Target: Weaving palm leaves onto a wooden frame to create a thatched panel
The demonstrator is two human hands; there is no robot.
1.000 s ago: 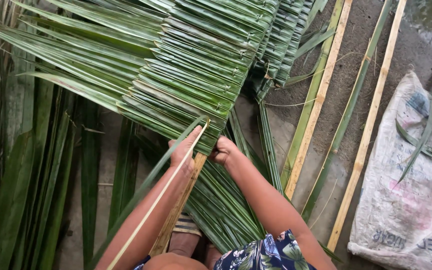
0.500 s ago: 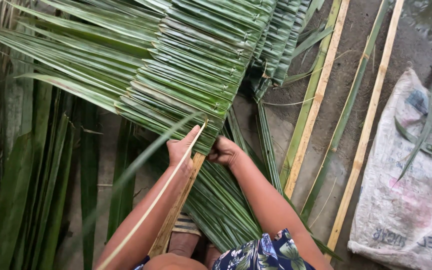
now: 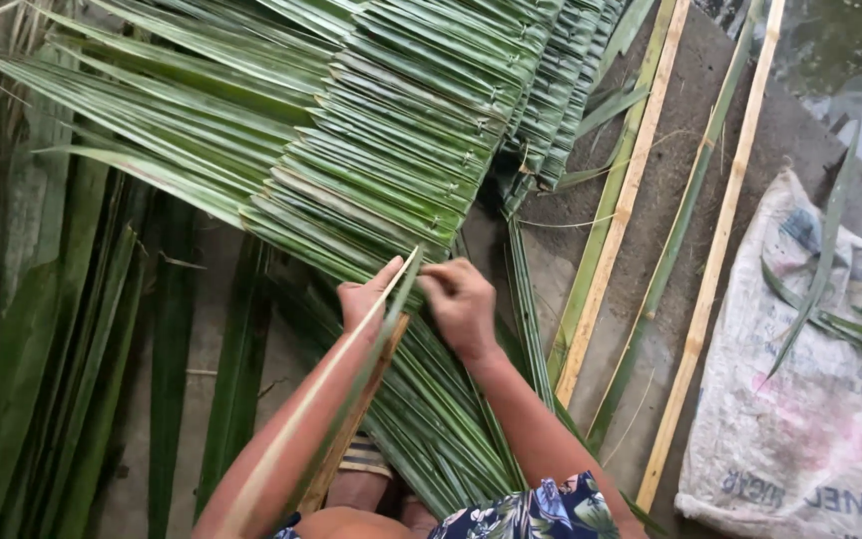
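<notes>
Down low, both hands at the near edge of the thatch panel, a sheet of folded green palm leaves stitched in rows. Left hand closed around a long leaf with a pale midrib, thumb along it, leaf running back along the forearm toward the body. Right hand just beside, fingers pinched on the tip of that same leaf where it meets the panel edge. Under the left wrist, a flat wooden slat lying along the loose leaves spread on the floor. To the right, split bamboo poles lying side by side on the dirt, well apart from the hands. Farther right, a worn white sack with stray leaves across it. At left, more long leaves on the ground.
</notes>
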